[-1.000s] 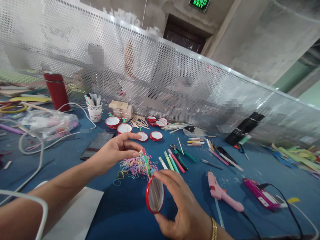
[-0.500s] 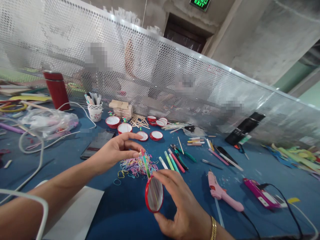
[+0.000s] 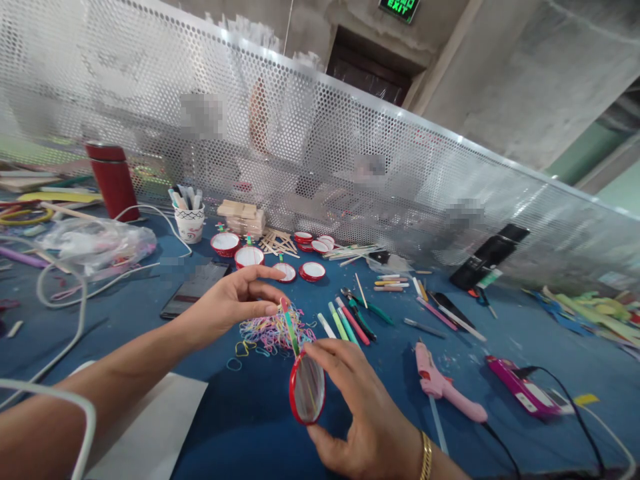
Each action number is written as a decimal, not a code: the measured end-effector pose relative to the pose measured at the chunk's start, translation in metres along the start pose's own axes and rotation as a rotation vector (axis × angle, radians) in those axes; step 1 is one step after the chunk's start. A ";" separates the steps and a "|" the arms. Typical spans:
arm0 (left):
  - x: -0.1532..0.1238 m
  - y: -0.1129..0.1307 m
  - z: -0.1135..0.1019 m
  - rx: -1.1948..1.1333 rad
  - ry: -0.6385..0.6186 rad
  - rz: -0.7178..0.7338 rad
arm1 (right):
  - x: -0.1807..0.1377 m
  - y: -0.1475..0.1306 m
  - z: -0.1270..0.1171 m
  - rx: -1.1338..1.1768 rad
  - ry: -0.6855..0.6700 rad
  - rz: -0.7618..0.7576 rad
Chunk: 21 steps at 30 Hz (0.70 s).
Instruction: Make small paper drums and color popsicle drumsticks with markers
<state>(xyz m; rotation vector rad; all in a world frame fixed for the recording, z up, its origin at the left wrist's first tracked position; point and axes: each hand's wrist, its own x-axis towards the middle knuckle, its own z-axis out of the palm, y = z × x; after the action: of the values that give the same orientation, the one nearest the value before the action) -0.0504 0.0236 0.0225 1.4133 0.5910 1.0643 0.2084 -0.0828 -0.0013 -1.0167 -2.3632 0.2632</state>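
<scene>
One striped stick (image 3: 289, 328) is poking up from the red-rimmed disc (image 3: 307, 390) on my feed; I'm pinching its tip with the left hand (image 3: 245, 297) and holding the disc's edge with the right hand (image 3: 365, 407), just in front of those rubber bands (image 3: 267, 333).

A blue tabletop (image 3: 390, 413) bears a tangle of multicoloured rubber bands (image 3: 267, 333) near its middle, with felt-tip markers (image 3: 339, 321) and green-handled pliers (image 3: 357, 311) to the right. Red-rimmed round pieces (image 3: 313, 271), wooden craft sticks (image 3: 280, 243) and a patterned paper cup (image 3: 189, 225) sit farther back; a white sheet (image 3: 160, 427) lies near left, a pink glue gun (image 3: 440, 385) near right.
</scene>
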 end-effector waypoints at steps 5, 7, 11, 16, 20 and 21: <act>0.000 0.000 0.000 -0.006 0.015 -0.012 | 0.000 0.000 0.001 0.008 0.012 -0.007; -0.001 0.000 0.000 -0.008 0.015 -0.016 | 0.000 0.000 0.001 0.012 0.027 -0.023; -0.001 0.001 0.000 -0.005 0.027 -0.027 | 0.000 0.001 0.002 0.016 0.045 -0.033; -0.001 0.000 -0.001 -0.029 0.028 -0.024 | -0.001 0.000 0.002 0.022 0.065 -0.045; -0.001 0.000 -0.001 -0.042 0.026 -0.021 | -0.001 -0.001 0.001 0.015 0.065 -0.038; -0.001 0.000 -0.001 -0.043 0.024 -0.022 | -0.001 -0.001 0.001 0.013 0.066 -0.037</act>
<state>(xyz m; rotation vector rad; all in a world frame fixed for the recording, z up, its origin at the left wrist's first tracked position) -0.0516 0.0231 0.0220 1.3557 0.5968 1.0720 0.2077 -0.0847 -0.0024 -0.9596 -2.3155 0.2275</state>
